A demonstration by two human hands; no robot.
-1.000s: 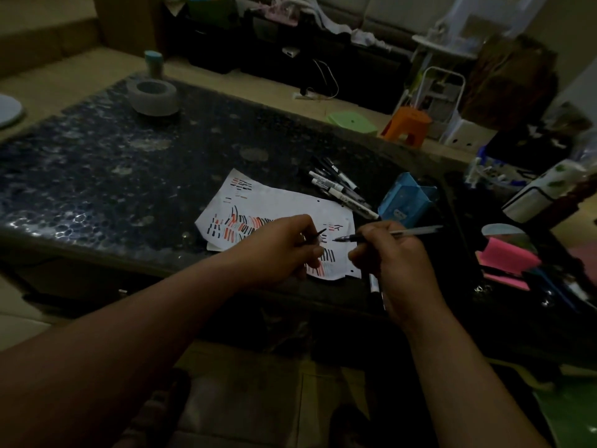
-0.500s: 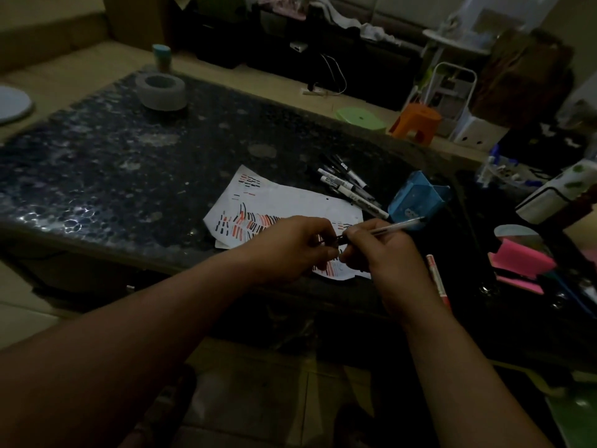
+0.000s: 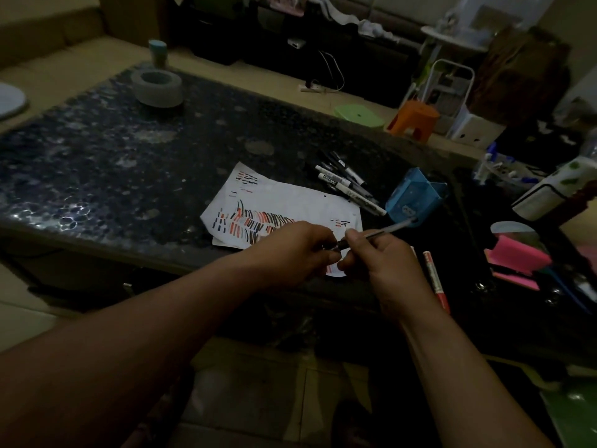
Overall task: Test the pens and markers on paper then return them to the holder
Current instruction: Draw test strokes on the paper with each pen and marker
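Pen: I am holding a slim clear-barrelled ballpoint pen (image 3: pixel 374 233) in my right hand (image 3: pixel 384 263), fingers closed around its dark front end, its pale tail pointing toward 2 o'clock at the holder.
Left hand: my left hand (image 3: pixel 297 250) is pinching closed at the pen's dark tip; I judge it is pressing a cap on, though the cap itself is hidden.
Paper: the white sheet of paper (image 3: pixel 290 202) covered in black and red test strokes is lying on the dark speckled table (image 3: pixel 106 156), just beyond my hands at 12 o'clock.
Holder: the light blue box-shaped pen holder (image 3: pixel 413 198) is lying tipped on its side at 2 o'clock, near the paper's right corner.
Others waiting: a loose bunch of black-and-white markers (image 3: pixel 345 182) is resting at 1 o'clock between paper and holder; a red-and-white marker (image 3: pixel 436 279) is lying just right of my right wrist at 3 o'clock.
Risk: the light is dim, so I could be missing the cap's mouth and inking my fingers.
Risk: the tipped holder could slide or spill when I am pushing the pen in.
Risk: my right forearm could knock the red marker off the table edge.
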